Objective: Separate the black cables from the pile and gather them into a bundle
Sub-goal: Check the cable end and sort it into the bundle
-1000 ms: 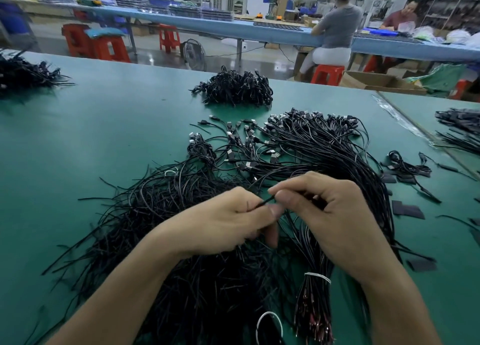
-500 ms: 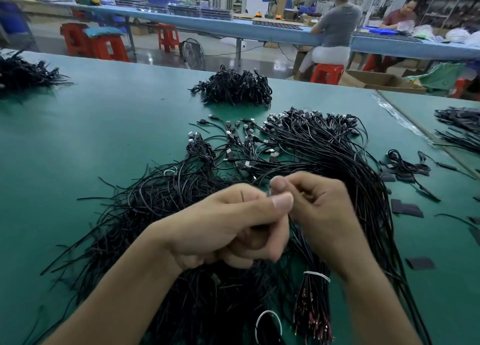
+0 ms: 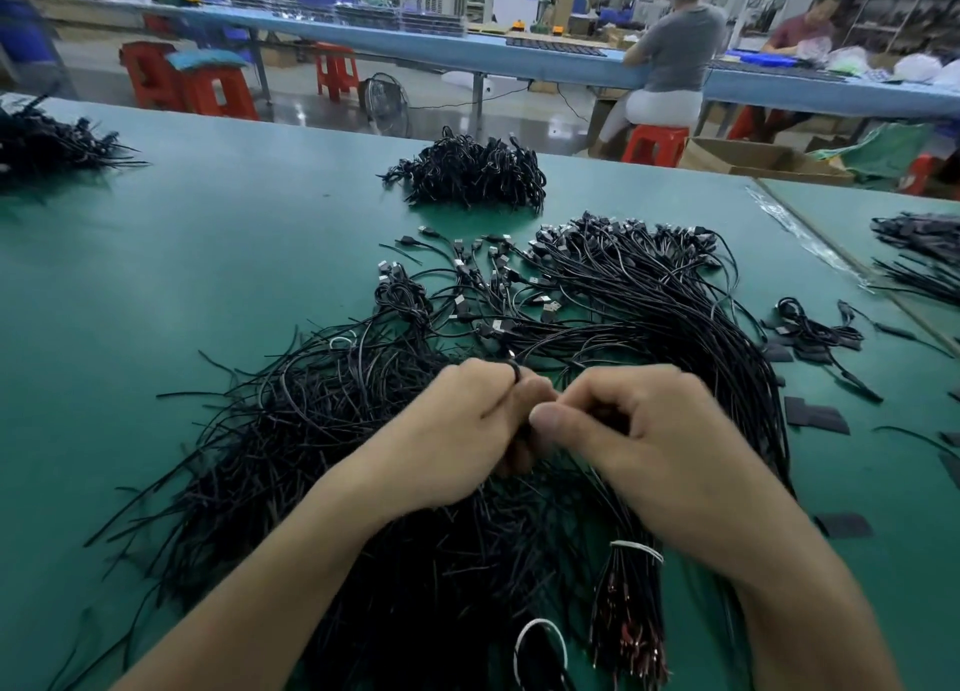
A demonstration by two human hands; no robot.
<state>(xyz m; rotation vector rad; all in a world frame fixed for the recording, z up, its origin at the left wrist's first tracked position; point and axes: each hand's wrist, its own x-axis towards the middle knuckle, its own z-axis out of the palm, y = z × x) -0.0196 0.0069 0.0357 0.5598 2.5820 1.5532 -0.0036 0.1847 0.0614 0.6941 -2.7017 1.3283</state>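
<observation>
Counter of green matting (image 3: 208, 285) carries a sprawling pile of thin black cables (image 3: 322, 456), long axes running from the near edge out to the far right, metal plugs (image 3: 550, 305) pointing away. Over its middle, left hand (image 3: 457, 430) and right hand (image 3: 654, 446) meet, each grip curled tight on one black strand (image 3: 511, 370) (mostly hidden), likely teasing it free.

The cables (image 3: 597, 326) are lying in the middle of the surface (image 3: 182, 274), with the left hand (image 3: 447, 430) and right hand (image 3: 665, 446) meeting over their near part. A smaller heap (image 3: 467, 175) is sitting behind them, a second heap (image 3: 47, 139) is lying far left, and a tied bundle (image 3: 631, 602) is lying beside the right forearm.
</observation>
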